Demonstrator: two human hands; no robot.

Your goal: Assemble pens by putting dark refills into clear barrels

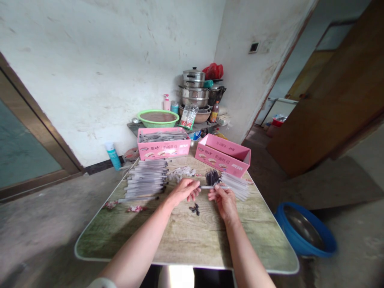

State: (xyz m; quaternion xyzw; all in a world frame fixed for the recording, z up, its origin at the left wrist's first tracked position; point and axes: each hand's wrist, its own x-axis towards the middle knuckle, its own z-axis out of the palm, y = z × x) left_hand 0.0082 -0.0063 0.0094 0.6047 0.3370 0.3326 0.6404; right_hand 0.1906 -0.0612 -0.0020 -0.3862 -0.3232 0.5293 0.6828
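Note:
A thin pen [207, 187] with a pale, see-through barrel lies level between my hands, above the middle of the table. My left hand [186, 189] is closed at its left end, thumb and finger pinching there. Around the barrel's right part, the fingers of my right hand [225, 201] are pinched. Just beyond the pen stands a heap of small black pieces [212, 177], with a row of clear tubes [238, 186] to its right. Several loose black pieces [195, 209] lie nearer me. Left of my hands is a stack of pens [145, 180], beside small white pieces [181, 173].
At the table's [192, 244] far edge are a pink box [163, 150] filled with pens and a second pink box [222, 160]. Behind them stand a green basin [158, 123] and stacked steel pots [195, 93]. A blue tub [325, 242] sits on the floor at right.

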